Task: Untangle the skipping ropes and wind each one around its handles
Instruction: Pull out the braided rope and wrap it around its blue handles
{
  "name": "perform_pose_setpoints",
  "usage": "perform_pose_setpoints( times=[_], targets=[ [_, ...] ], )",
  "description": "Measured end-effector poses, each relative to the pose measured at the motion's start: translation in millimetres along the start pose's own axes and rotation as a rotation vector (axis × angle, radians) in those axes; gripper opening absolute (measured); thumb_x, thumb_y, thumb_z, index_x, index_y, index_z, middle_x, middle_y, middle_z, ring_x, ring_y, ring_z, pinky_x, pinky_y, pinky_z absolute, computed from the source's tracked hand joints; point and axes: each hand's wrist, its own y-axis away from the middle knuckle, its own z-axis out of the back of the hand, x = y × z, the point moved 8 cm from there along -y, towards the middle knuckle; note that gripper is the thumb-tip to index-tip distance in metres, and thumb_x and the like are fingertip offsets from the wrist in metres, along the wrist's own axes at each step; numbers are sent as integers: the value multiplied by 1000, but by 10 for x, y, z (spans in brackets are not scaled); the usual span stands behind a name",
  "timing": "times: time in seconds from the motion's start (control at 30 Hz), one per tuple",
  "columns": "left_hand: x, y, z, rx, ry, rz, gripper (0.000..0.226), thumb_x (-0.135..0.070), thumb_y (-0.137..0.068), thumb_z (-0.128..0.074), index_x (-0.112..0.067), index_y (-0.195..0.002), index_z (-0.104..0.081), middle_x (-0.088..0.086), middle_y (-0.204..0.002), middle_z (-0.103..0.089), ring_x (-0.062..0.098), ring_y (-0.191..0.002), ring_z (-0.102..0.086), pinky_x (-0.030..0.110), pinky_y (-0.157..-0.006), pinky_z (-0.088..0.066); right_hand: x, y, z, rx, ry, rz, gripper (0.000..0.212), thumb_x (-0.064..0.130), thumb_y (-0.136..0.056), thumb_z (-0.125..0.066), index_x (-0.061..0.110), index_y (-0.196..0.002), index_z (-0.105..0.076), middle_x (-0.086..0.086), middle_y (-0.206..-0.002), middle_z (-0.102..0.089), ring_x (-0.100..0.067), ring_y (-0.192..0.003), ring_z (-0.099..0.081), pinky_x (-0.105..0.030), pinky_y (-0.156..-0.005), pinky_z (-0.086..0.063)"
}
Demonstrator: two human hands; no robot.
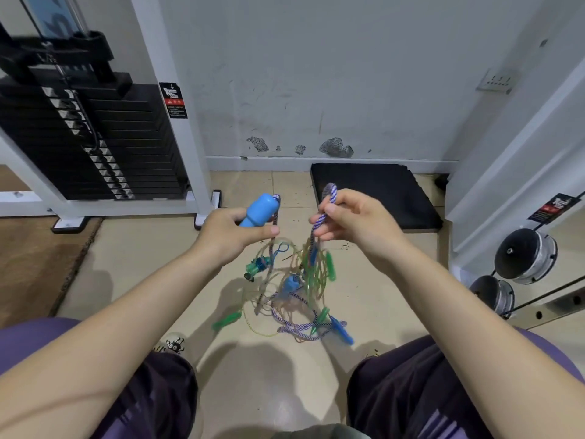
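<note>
Left grip (232, 231) on smooth blue handle (259, 210), braided rope (321, 218)

A light-blue handle (259, 210) is raised upright, its blue-and-white braided rope (326, 202) arching in a loop, then dropping into a hanging knot of thin amber and green cords (311, 270). Green handles (226, 321) and blue handles (342, 333) dangle, blurred, above the tiled floor (278, 384).

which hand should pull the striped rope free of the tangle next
Right, probably. The right hand already pinches the purple-white striped rope above the tangle, while the left hand is occupied gripping the blue handle, so it can anchor.
</note>
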Motion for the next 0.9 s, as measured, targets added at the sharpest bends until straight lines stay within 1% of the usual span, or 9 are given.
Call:
perform_pose_setpoints(
  times=[0.07, 0.13, 0.23, 0.33, 0.4, 0.57, 0.67, 0.77, 0.9],
  targets=[
    [-75, 27, -34, 40, 86, -17, 26, -26, -72, -86, -19, -95, -75, -10, -72, -65, -3, -49, -49, 14, -50, -36, -4, 24, -105, 65, -38, 0, 10, 5, -99, -52, 5, -93, -60, -18, -89, -70, -24, -68, -66, -29, -70, -59],
    [-115, 73, -144, 162, 93, -19, 24, -24, -74, -84, -22, -96, -75, -13, -68, -67, 0, -54, -51, 17, -52, -37, 14, 46, -189, 121, -105, 9, 11, 5, -99, -50, 4, -95, -59, -16, -88, -71, -22, -69, -68, -29, -70, -59],
    [-43, 123, -314, 294, -18, 6, 21, -20, -77, -82, -15, -96, -73, -14, -55, -59, 0, -48, -48, 13, -47, -37, 106, 65, -251, 162, -202, 60, 12, 4, -100, -46, 4, -96, -57, -17, -90, -71, -21, -69, -69, -27, -71, -58],
    [56, 150, -400, 370, -91, 45, 12, -24, -81, -79, -17, -89, -72, -10, -54, -55, 5, -47, -46, 18, -46, -36, 220, 67, -198, 135, -306, 114, 12, 4, -101, -44, 4, -97, -56, -16, -90, -72, -19, -68, -69, -26, -70, -58],
    [49, 140, -395, 370, -25, 39, 9, -22, -84, -76, -15, -89, -73, -3, -61, -57, 8, -49, -47, 18, -46, -35, 260, 62, -143, 113, -319, 136, 12, 5, -101, -45, 5, -97, -56, -14, -90, -72, -19, -68, -69, -26, -69, -58],
    [-27, 156, -432, 382, 117, 37, 14, -16, -84, -75, -13, -97, -70, -6, -60, -62, 7, -48, -46, 16, -46, -36, 187, 66, -177, 121, -291, 112, 10, 5, -100, -46, 3, -97, -56, -15, -89, -72, -19, -66, -69, -25, -67, -57],
    [-34, 204, -492, 451, 60, 21, 12, -19, -85, -74, -9, -90, -71, 1, -78, -73, 7, -55, -51, 18, -48, -35, 143, 71, -221, 133, -239, 103, 10, 6, -99, -50, 2, -99, -59, -18, -92, -71, -21, -67, -68, -26, -68, -57],
    [-43, 167, -422, 370, 43, 11, 10, -19, -85, -74, -10, -82, -71, -6, -68, -70, 2, -53, -52, 16, -47, -36, 107, 44, -129, 62, -122, 86, 14, 7, -96, -57, -2, -104, -64, -16, -91, -70, -23, -71, -69, -31, -72, -58],
    [-105, 136, -353, 331, 192, -5, 12, -21, -81, -74, -10, -84, -69, 2, -78, -73, 9, -65, -61, 19, -50, -40, -8, 15, -92, 91, 40, -5, 19, 3, -90, -66, -2, -108, -68, -22, -93, -68, -25, -74, -70, -34, -77, -60]
  ],
)
